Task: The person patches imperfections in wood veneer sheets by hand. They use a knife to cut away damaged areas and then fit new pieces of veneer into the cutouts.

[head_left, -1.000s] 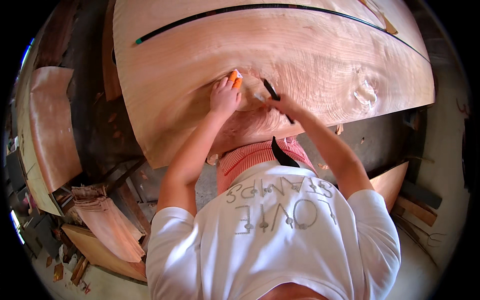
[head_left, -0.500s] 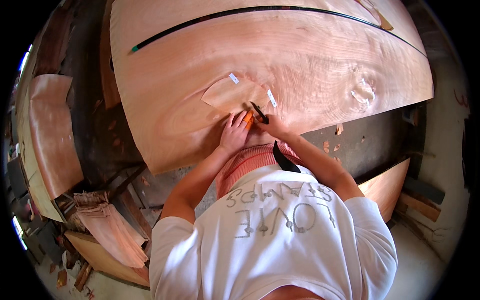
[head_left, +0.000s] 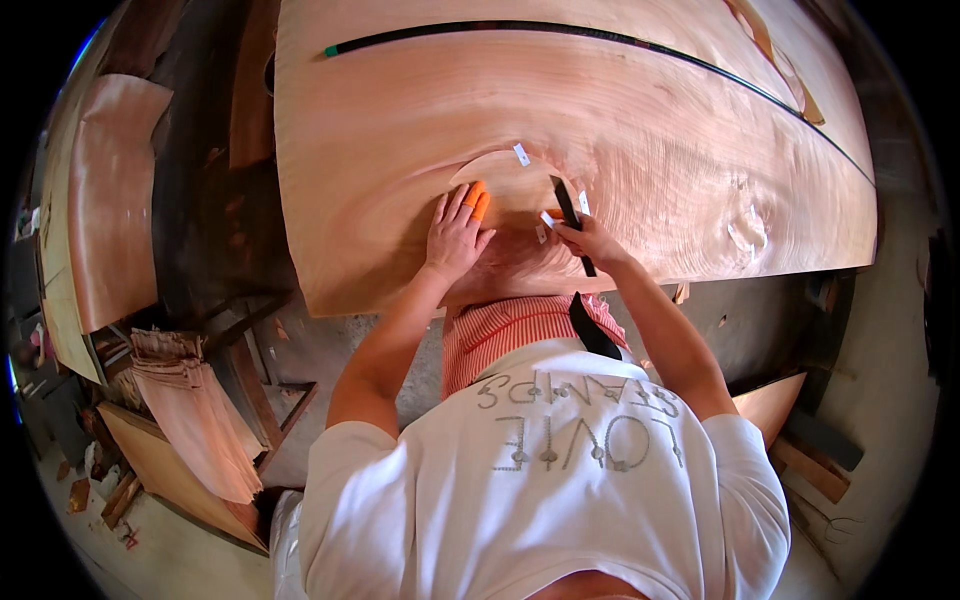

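My left hand (head_left: 458, 238) lies flat with fingers spread on the thin wood veneer sheet (head_left: 400, 120). Orange covers (head_left: 478, 203) sit on two of its fingers. Under and beside those fingers is a rounded veneer patch (head_left: 515, 185), its left part hidden by the hand. At the patch's right side my right hand (head_left: 592, 242) is closed around a slim black knife (head_left: 567, 203), slanted tip pointing away from me. By its fingertips is a small white tape piece (head_left: 547, 217); whether it is held or stuck, I cannot tell. More white tape (head_left: 521, 155) sticks at the patch's far edge.
A long black rod (head_left: 480, 27) with a green end lies across the far part of the sheet. A torn knot (head_left: 745, 232) shows at right. Veneer strips (head_left: 790, 75) lie far right. Stacked veneer (head_left: 190, 420) and a hanging sheet (head_left: 112, 200) are at left.
My left hand has moved away from the right one and flattened on the patch. My right hand has shifted right with the knife. Extra white tape now shows near the patch's right edge.
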Demonstrator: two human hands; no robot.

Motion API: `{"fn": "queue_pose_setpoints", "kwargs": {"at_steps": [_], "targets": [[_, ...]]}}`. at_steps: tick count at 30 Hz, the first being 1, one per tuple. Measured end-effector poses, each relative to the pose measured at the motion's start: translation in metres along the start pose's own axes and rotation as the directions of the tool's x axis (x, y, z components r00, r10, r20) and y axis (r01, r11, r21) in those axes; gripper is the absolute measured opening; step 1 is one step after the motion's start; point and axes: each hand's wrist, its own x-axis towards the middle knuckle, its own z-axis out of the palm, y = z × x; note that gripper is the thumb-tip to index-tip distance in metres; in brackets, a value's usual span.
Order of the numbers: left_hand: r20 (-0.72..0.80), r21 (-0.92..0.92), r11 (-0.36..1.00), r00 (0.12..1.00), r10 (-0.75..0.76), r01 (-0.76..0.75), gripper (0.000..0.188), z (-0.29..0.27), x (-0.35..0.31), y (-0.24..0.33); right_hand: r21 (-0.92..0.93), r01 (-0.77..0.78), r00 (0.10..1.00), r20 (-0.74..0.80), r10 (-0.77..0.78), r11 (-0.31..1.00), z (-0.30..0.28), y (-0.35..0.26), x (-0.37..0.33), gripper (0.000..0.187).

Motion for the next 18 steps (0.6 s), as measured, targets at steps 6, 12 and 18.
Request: {"fn": "queue_pose_setpoints", "kwargs": {"at_steps": [6, 12, 18], "targets": [[-0.081, 0.011, 0.997, 0.994, -0.070, 0.071, 0.053, 0.000, -0.010, -0.009, -0.522, 0.116, 0.971, -0.119, -0.206, 0.845, 0.063, -0.027, 0.060, 0.028], [-0.146, -0.076, 0.993, 0.984, -0.105, 0.094, 0.045, -0.010, -0.019, -0.020, -0.525, 0.199, 0.874, -0.286, -0.392, 0.827, 0.108, -0.014, 0.122, 0.035], [-0.232, -0.095, 0.990, 0.965, -0.123, 0.103, 0.042, -0.014, -0.024, -0.045, -0.630, 0.071, 0.797, -0.430, -0.423, 0.773, 0.127, 0.002, 0.140, 0.030]]}}
